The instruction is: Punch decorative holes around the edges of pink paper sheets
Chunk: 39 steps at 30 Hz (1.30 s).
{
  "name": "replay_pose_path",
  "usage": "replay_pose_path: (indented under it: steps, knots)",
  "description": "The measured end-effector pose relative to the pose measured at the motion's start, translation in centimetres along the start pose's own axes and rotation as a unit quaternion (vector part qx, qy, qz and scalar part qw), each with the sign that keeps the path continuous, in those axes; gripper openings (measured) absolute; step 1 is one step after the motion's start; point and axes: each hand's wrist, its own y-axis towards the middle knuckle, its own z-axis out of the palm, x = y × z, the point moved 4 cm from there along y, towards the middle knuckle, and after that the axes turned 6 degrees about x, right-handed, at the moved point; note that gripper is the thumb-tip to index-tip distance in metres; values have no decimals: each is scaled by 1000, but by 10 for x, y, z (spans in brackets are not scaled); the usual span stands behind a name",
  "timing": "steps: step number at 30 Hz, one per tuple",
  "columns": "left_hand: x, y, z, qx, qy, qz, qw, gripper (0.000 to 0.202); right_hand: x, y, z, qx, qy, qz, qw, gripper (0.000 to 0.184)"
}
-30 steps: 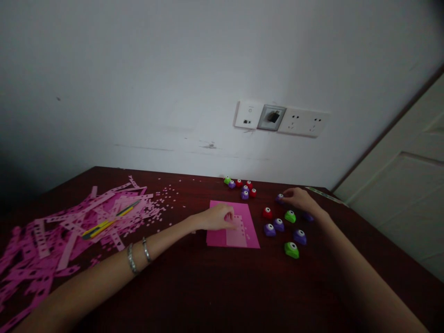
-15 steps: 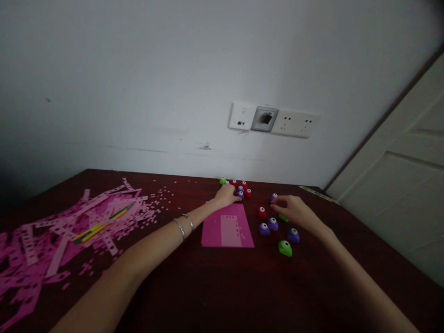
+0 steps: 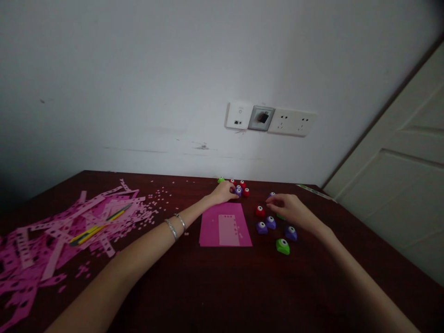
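My left hand [image 3: 223,191] reaches to the back of the table, its thumb and fingers around a purple craft punch [image 3: 238,192]. Beside it stand several more punches, among them a red punch [image 3: 246,192] and a green punch [image 3: 221,180]. Over the right-hand group hovers my right hand [image 3: 286,207], fingers bent and a little apart with nothing visible in them. It partly hides a purple punch [image 3: 272,194] and a green one [image 3: 280,216]. A red punch [image 3: 260,211] and a nearer green punch [image 3: 282,246] lie close by. Pale pink punched paper [image 3: 227,231] rests on magenta sheets [image 3: 208,226].
Punched pink paper strips [image 3: 57,249] and small cut-outs [image 3: 138,221] spread over the left side. A yellow utility knife [image 3: 100,225] lies on them. A ruler-like strip [image 3: 314,191] lies at the back right. The wall [image 3: 156,92] bounds the table's far edge.
The view has shifted slightly. My right hand has moved a little to the left, its fingertips now just in front of the purple punch. My left hand stays at its purple punch.
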Motion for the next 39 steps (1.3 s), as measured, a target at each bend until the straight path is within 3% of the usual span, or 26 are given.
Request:
replay_pose_path:
  steps: [5, 10, 14, 21, 30, 39]
  knots:
    - [-24, -39, -36, 36, -32, 88, 995, 23, 29, -8, -11, -8, 65, -59, 996, 20]
    - [-43, -83, -58, 77, -57, 102, 990, 31, 59, -19, -15, 26, 110, -105, 988, 20]
    - [-49, -103, -55, 111, -58, 111, 986, 33, 81, -24, -9, 64, 131, -142, 979, 20]
    - [-58, -109, -41, 165, -50, 100, 980, 39, 111, -32, 10, 104, 76, -221, 967, 26]
    - [-70, -113, -34, 211, -73, 69, 972, 40, 114, -31, 25, 133, 8, -227, 965, 28]
    - [-72, -112, -34, 199, -90, 86, 972, 31, 112, -27, 35, 119, -10, -210, 970, 19]
